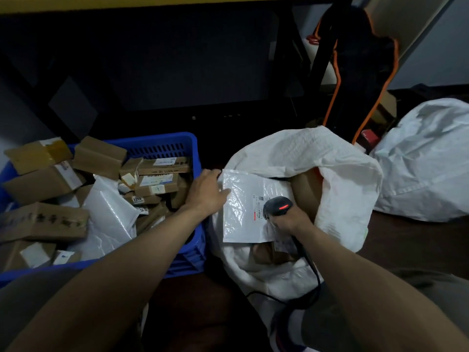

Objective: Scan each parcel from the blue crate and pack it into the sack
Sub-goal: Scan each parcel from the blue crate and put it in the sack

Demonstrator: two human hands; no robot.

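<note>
Just above the sack [350,189], the left grip [206,193] pinches a parcel [241,214]. The right grip [289,219] clasps a scanner [278,207], seemingly over the label [257,208].

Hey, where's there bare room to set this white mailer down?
Bare floor lies right of the open sack, before the second white sack. The blue crate is packed with parcels, and the open sack already holds a brown box beside the white mailer.
</note>
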